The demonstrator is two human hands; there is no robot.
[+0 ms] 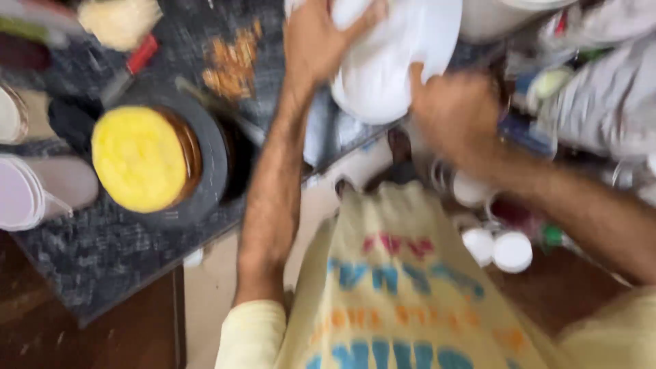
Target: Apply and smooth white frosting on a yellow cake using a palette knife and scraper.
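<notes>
White plates (pixel 383 65), stacked, up over the far edge of the dark counter (pixel 102 260), held between both hands. Smooth and glazed by the look, so probably slippery, stiff, breakable, and a stack likely weighs a fair bit. Best grip seemingly at opposite rims, thumbs over, fingers under. Left hand (pixel 321 41) spread flat across the left side, fingers fanned on the top face. Right hand (pixel 454 113) clamped on the lower right rim, thumb up against the edge; blurred, finger detail unclear. Outward: yellow round cake (pixel 140 157) on a dark turntable (pixel 208 171), knife (pixel 130 68) with red handle beyond, small white-lidded jars (pixel 499 249) down right.
</notes>
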